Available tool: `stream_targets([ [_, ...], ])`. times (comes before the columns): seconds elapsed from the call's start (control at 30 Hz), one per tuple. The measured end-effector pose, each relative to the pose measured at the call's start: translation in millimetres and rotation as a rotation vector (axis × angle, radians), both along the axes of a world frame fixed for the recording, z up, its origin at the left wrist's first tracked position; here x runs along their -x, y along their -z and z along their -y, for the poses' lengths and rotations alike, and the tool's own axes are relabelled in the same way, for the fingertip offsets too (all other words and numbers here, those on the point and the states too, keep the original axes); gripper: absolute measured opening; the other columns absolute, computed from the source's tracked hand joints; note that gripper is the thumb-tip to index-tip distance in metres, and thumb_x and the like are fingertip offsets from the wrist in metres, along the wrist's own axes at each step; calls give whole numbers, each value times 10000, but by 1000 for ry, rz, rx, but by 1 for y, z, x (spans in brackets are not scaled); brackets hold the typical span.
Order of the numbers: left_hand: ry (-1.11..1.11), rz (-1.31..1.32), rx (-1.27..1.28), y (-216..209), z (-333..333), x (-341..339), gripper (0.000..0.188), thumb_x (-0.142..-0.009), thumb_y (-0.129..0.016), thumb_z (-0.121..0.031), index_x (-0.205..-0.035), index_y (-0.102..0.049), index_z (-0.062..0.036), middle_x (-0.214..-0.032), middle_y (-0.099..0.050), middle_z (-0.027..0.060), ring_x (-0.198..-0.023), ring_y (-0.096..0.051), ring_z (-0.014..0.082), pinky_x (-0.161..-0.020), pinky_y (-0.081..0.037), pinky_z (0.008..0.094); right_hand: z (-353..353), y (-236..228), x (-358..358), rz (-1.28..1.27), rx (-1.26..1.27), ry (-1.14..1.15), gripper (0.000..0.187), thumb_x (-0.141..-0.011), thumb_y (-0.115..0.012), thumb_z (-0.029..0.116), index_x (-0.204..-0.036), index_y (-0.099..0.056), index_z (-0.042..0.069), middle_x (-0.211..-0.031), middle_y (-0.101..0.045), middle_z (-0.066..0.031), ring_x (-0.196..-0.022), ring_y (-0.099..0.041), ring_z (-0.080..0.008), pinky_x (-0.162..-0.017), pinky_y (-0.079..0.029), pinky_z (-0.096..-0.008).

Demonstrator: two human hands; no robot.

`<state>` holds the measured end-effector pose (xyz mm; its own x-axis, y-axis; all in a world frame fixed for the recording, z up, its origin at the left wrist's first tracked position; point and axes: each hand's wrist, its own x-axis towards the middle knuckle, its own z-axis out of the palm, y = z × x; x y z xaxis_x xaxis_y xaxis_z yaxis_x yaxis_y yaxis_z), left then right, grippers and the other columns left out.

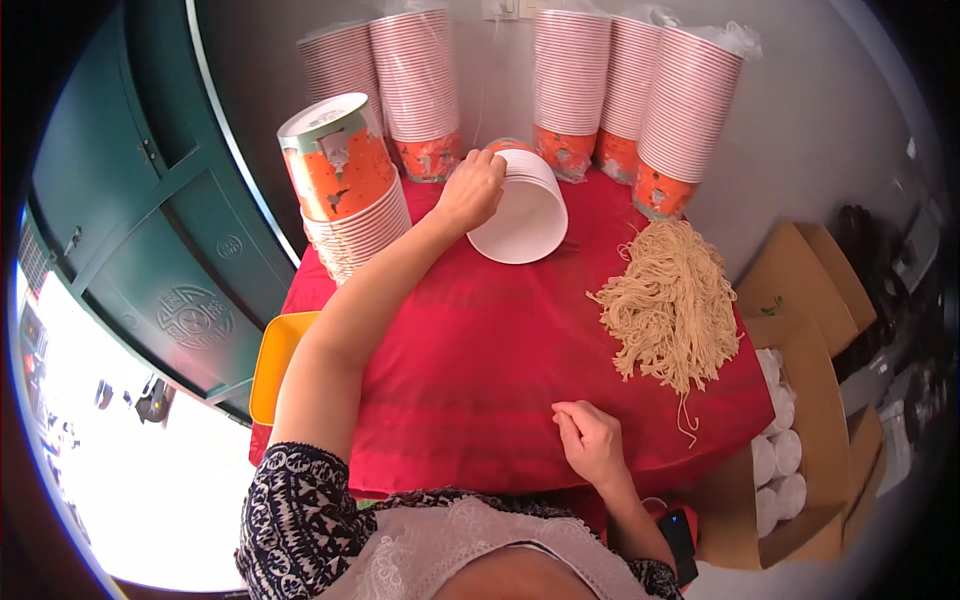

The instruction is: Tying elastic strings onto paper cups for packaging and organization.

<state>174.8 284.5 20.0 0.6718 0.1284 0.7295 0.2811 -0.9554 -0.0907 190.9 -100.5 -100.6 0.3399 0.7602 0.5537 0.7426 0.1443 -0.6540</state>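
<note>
My left hand (474, 190) reaches to the far middle of the table, its fingers closed on the rim edge of a short nested stack of white-lined paper tubs (522, 220). The stack lies on its side, open mouth toward me, with a bit of orange outer wall showing behind. My right hand (592, 442) is closed low over the near part of the table, fingers curled together; whatever they may hold is hidden. Right of the tubs lies a loose heap of beige strings (672, 305), with one strand trailing toward me.
An upside-down stack of orange-printed tubs (345, 170) stands at the left. Tall bagged stacks (412, 80) line the wall, more at right (690, 110). A yellow container (270, 365) sits by the left edge of the red-covered table (450, 400). A cardboard box (815, 400) holds white rolls.
</note>
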Motion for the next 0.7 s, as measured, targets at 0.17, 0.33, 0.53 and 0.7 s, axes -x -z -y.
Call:
stream_targets([
  [0.17, -77, 28, 11, 13, 4, -20, 125, -827, -551, -12, -949, -529, -3, -932, -601, 185, -901, -616, 362, -736, -543, 465, 4, 3, -3, -22, -12, 14, 96, -865, -649, 37, -953, -671, 6, -838, -686, -150, -744, -682, -317, -638, -543, -381],
  [0.33, -33, -61, -74, 13, 22, -4, 280, -801, -579, -13, -1081, -569, 0, -921, -608, 170, -906, -629, 351, -724, -553, 449, 3, -1, -4, 18, 5, 6, 86, -865, -645, 34, -943, -666, 5, -831, -683, -152, -747, -681, -320, -639, -543, -383],
  [0.53, -103, -98, -111, 17, 48, 5, 392, -792, -587, -16, -1182, -553, 6, -935, -596, 160, -907, -629, 345, -680, -569, 420, 3, -1, -4, 30, 4, 8, 88, -880, -623, 15, -954, -667, -5, -809, -683, -144, -730, -693, -293, -642, -543, -366],
  [0.7, -120, 57, -67, 19, 60, 19, 422, -801, -574, -17, -1214, -488, 3, -1001, -520, 184, -913, -612, 351, -641, -572, 429, 2, 2, -3, 29, -8, 3, 89, -886, -618, 14, -957, -668, -4, -808, -684, -142, -730, -695, -291, -642, -544, -367],
])
